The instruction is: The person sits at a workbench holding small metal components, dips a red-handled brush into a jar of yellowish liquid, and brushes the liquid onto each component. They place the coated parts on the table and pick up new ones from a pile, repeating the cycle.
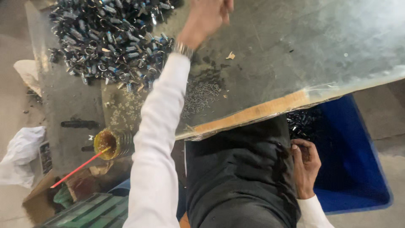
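The heap of small metal clips [109, 40] lies at the far left of the bench [295, 55]. The left hand [206, 17] reaches out just beside it, fingers loosely curled and seemingly empty. The right hand [304, 166] hangs low by the blue bin [354, 169], curled, contents unclear. This looks like a reach for more pieces; closing on a few comes next.

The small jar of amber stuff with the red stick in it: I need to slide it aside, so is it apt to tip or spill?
Probably, a little. The jar lies tilted near the table's edge with its mouth open, so the amber contents could spill. The long red stick juts well past the rim and may lever it over. Its ribbed wall should grip well.
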Available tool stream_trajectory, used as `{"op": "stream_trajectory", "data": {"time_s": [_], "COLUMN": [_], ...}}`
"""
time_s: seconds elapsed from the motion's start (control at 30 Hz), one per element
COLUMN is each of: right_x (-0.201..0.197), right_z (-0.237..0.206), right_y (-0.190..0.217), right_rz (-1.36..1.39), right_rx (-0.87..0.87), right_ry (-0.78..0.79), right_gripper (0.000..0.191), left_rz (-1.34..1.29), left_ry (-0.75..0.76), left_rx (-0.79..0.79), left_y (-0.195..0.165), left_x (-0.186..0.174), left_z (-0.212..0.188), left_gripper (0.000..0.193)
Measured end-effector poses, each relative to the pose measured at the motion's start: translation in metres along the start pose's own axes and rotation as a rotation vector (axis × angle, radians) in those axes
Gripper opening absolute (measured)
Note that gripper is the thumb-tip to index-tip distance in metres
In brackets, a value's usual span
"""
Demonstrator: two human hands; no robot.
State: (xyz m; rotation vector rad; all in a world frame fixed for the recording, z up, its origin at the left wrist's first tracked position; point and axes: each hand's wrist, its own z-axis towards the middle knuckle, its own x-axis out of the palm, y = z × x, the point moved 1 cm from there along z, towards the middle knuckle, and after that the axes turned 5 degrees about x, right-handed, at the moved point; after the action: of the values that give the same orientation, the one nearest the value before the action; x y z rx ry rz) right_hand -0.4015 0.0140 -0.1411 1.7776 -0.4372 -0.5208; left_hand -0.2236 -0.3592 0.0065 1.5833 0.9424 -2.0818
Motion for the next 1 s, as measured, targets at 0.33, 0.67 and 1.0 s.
{"op": "stream_trajectory", "data": {"time_s": [0.33, 0.67, 1.0], "right_x": [0.016, 0.009, 0.024], "right_z": [0.007, -0.024, -0.043], "right_y": [0.016, 0.004, 0.020], "right_rz": [0.028, 0.100, -0.043], "right_rx": [-0.131, -0.023, -0.178], "right_ry": [0.138, 0.121, 0.294], "right_gripper": [0.010, 0.010, 0.009], "left_rz": [0.447, 0.243, 0.512], "left_ry": [-0.588, -0.185, -0.263], "left_rx": [0.158, -0.162, -0.285], "left_y": [-0.006, 0.031, 0.010], "left_x": [0.037, -0.023, 0.000], "left_z": [-0.070, -0.099, -0.105], "left_gripper": [0.064, 0.017, 0.017]}}
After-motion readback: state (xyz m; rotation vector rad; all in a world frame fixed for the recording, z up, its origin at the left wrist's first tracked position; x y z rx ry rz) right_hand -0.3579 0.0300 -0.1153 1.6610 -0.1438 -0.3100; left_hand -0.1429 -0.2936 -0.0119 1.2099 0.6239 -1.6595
